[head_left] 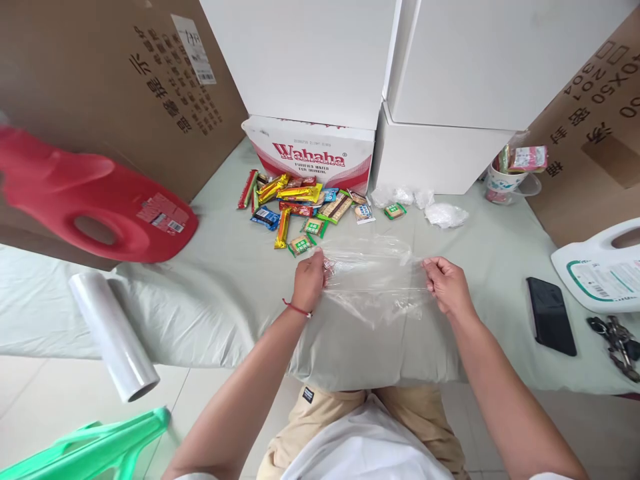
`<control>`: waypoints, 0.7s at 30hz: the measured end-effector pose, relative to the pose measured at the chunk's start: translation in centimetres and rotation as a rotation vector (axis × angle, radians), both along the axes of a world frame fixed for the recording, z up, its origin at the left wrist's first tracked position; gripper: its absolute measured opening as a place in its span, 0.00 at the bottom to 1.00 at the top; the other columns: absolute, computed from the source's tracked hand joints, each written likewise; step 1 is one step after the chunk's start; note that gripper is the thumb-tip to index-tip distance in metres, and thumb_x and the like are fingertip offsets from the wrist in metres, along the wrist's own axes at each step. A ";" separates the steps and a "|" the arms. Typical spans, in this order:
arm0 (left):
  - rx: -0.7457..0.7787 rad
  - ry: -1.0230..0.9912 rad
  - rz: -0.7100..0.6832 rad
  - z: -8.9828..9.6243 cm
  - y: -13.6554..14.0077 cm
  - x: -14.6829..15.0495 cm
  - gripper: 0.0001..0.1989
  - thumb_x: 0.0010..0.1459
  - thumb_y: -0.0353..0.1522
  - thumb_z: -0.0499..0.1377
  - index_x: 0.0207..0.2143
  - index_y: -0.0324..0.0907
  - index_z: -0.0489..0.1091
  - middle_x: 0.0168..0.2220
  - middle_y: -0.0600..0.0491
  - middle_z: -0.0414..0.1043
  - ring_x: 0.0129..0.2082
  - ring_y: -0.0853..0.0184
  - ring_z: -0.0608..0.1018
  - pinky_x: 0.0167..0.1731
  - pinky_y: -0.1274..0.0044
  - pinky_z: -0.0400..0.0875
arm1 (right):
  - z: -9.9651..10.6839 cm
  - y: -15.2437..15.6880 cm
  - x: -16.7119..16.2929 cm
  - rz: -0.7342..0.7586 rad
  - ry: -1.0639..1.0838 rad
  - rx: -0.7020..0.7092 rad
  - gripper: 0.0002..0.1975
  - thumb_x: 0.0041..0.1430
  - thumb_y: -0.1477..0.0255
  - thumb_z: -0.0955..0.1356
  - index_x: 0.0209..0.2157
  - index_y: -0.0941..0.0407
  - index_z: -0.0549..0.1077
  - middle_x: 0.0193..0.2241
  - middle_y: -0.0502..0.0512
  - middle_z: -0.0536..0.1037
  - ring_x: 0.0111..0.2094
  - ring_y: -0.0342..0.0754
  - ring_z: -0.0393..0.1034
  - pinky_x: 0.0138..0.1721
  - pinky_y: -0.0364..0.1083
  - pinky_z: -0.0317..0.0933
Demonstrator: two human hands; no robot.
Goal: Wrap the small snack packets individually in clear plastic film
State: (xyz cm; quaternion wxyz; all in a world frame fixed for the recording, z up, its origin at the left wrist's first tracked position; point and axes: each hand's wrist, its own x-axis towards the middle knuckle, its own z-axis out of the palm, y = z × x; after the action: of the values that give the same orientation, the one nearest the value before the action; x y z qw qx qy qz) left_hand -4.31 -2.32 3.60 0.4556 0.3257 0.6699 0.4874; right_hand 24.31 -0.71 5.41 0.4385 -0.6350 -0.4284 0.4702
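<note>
A clear plastic bag is stretched sideways between my two hands, just above the cloth-covered table. My left hand is closed on its left edge, a red string bracelet on the wrist. On the opposite side, my right hand pinches the bag's right edge. Beyond my left hand lies a loose pile of wrapped snacks in yellow, red, blue and green packaging. A green-wrapped biscuit lies nearest my left fingers. Farther back, crumpled clear plastic rests beside another green packet.
White boxes and a Wahaha carton line the back. At left are a red jug and a plastic film roll. To the right sit a cup, phone, keys and white jug.
</note>
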 end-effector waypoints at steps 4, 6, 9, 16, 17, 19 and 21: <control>-0.172 -0.087 -0.146 0.8 0.2 -0.5 0.29 0.64 0.55 0.49 0.21 0.44 0.65 0.12 0.59 0.54 0.11 0.72 0.56 0.13 0.78 0.47 | -1.3 0.1 1.6 0.114 -0.190 -0.047 0.21 0.53 0.48 0.70 0.31 0.53 0.73 0.18 0.44 0.63 0.18 0.43 0.59 0.20 0.44 0.50; -0.244 -0.112 -0.172 0.9 0.3 -0.4 0.29 0.63 0.56 0.50 0.22 0.43 0.66 0.14 0.58 0.56 0.12 0.71 0.60 0.13 0.79 0.49 | -1.5 0.5 2.2 0.213 -0.361 -0.014 0.22 0.58 0.48 0.67 0.34 0.53 0.74 0.22 0.48 0.71 0.24 0.46 0.66 0.27 0.45 0.60; -0.282 -0.111 -0.179 0.4 0.2 0.0 0.30 0.63 0.57 0.51 0.24 0.42 0.66 0.15 0.57 0.59 0.14 0.70 0.64 0.14 0.80 0.52 | -1.5 1.7 2.2 0.304 -0.576 0.077 0.24 0.58 0.48 0.68 0.43 0.53 0.77 0.38 0.56 0.80 0.41 0.52 0.73 0.45 0.49 0.66; -0.131 0.039 -0.259 -1.5 -0.2 0.4 0.32 0.60 0.62 0.50 0.30 0.43 0.69 0.13 0.59 0.58 0.11 0.71 0.60 0.13 0.79 0.51 | -2.7 7.5 -0.1 0.315 -0.630 0.056 0.15 0.51 0.58 0.74 0.34 0.55 0.79 0.30 0.55 0.79 0.35 0.51 0.71 0.42 0.49 0.63; -0.124 0.045 -0.265 -1.5 -0.2 0.3 0.33 0.60 0.63 0.50 0.31 0.42 0.70 0.13 0.59 0.58 0.11 0.71 0.60 0.13 0.78 0.51 | -3.0 8.4 -0.2 0.308 -0.578 0.052 0.12 0.51 0.61 0.73 0.32 0.55 0.78 0.27 0.53 0.78 0.31 0.49 0.70 0.38 0.47 0.63; -0.128 0.022 -0.243 -1.2 -0.1 0.1 0.34 0.59 0.64 0.49 0.32 0.42 0.70 0.13 0.59 0.59 0.10 0.71 0.59 0.14 0.78 0.50 | -3.4 9.9 -0.4 0.281 -0.514 0.078 0.09 0.53 0.65 0.70 0.30 0.56 0.77 0.26 0.52 0.77 0.28 0.46 0.68 0.34 0.45 0.61; -0.141 -0.041 -0.208 -0.6 0.0 -0.2 0.35 0.58 0.65 0.49 0.33 0.42 0.70 0.15 0.58 0.63 0.11 0.72 0.59 0.14 0.78 0.49 | -3.8 11.0 -0.5 0.213 -0.490 0.123 0.10 0.56 0.65 0.67 0.32 0.56 0.76 0.29 0.52 0.78 0.28 0.45 0.68 0.33 0.44 0.61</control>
State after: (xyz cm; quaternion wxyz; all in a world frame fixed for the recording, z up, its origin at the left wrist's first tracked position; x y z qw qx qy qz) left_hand -4.47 -2.33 2.98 0.5390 0.3508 0.6556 0.3957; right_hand 23.82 10.30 1.59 0.3077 -0.6534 -0.6137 0.3190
